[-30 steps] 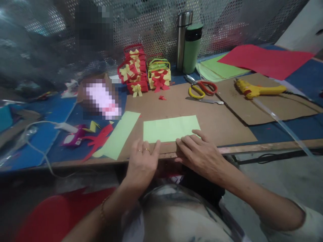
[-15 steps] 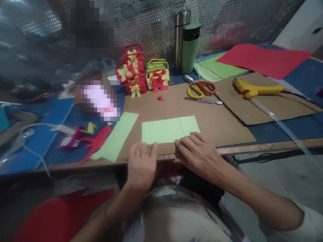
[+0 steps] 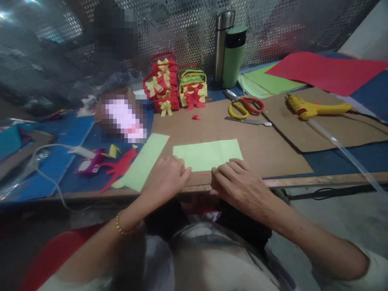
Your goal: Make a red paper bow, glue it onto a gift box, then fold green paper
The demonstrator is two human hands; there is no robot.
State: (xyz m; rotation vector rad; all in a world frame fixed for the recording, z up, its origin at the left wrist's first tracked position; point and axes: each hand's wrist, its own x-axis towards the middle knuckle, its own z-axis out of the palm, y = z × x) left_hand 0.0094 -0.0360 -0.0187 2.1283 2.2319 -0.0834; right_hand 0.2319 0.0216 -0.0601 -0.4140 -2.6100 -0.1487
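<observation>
Green paper: lying flat on the cardboard [image 3: 273, 157], just ahead of your hands, its near corners under or against your fingers.
Left hand [image 3: 166, 173]: yours is kinda curled at the near left corner of the green paper [image 3: 209, 154]; can't tell if the fingertips are pinching it.
Right hand [image 3: 239, 182]: fingers bent over the near right corner, pinch hidden too.
Gap: your hands are apart, near edge showing between them.
Other strip [image 3: 148, 161]: slanted, beside your left hand.
Scissors [image 3: 254, 106]: beyond the paper, well apart from both hands.
</observation>
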